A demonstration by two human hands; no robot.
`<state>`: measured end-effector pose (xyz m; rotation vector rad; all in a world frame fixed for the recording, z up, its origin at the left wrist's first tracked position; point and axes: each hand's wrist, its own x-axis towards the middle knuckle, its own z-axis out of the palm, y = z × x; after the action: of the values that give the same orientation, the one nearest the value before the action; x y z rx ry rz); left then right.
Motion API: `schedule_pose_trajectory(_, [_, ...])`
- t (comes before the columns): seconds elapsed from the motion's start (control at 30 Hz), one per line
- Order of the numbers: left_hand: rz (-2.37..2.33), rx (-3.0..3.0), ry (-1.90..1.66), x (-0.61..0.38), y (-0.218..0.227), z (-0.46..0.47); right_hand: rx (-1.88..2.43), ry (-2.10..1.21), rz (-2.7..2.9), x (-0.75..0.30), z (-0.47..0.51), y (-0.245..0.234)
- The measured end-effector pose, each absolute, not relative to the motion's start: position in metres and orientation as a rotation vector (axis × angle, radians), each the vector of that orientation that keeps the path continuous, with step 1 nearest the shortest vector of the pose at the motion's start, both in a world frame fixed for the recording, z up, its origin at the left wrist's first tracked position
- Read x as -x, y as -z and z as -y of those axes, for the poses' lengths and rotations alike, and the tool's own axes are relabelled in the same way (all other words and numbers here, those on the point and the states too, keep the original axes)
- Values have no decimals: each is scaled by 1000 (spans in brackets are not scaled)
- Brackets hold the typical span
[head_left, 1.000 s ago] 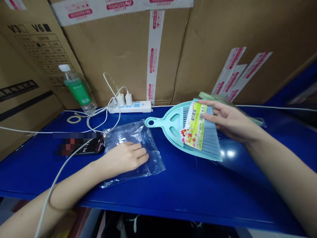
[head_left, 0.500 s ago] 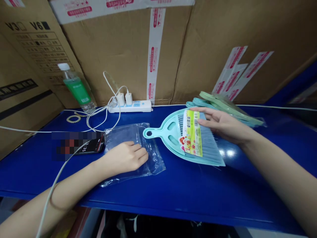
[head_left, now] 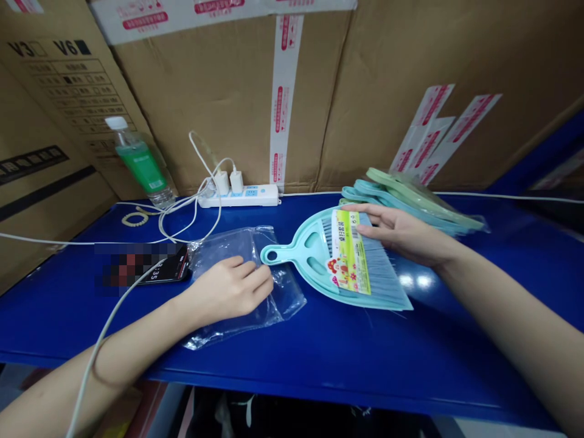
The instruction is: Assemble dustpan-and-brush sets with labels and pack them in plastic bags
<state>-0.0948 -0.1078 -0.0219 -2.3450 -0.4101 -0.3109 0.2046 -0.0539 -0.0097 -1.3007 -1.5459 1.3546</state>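
A light-blue dustpan lies tilted with its ring handle to the left. A matching hand brush with grey-blue bristles is nested in it, and a yellow-green printed card label wraps the brush. My right hand grips the set at its far right edge, thumb on top near the label and the other fingers partly hidden behind. Under my left hand is a flat clear plastic bag. The left fingers are curled down on the bag, their tips hidden, close to the dustpan handle.
More green and blue dustpan sets are stacked at the back right. A power strip with white chargers, a bottle, a beaded bracelet and a phone lie left. A white cable crosses my left forearm. Cardboard boxes wall the back.
The dustpan and brush have shifted slightly left and nearer me with my right hand, and the handle has dipped. The bag has shifted a little under my left hand.
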Motion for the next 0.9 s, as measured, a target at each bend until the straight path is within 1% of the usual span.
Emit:
schedule_pose_trajectory(0.23, [385, 2351, 375, 92, 19, 110, 1238, -1404, 1585, -192, 62, 12])
schedule_pose_trajectory(0.53, [281, 2508, 458, 89, 25, 110, 1169, -1438, 1605, -192, 62, 17])
schedule_pose_trajectory(0.9, [336, 2465, 575, 88, 20, 112, 1096, -1518, 1575, -183, 65, 27])
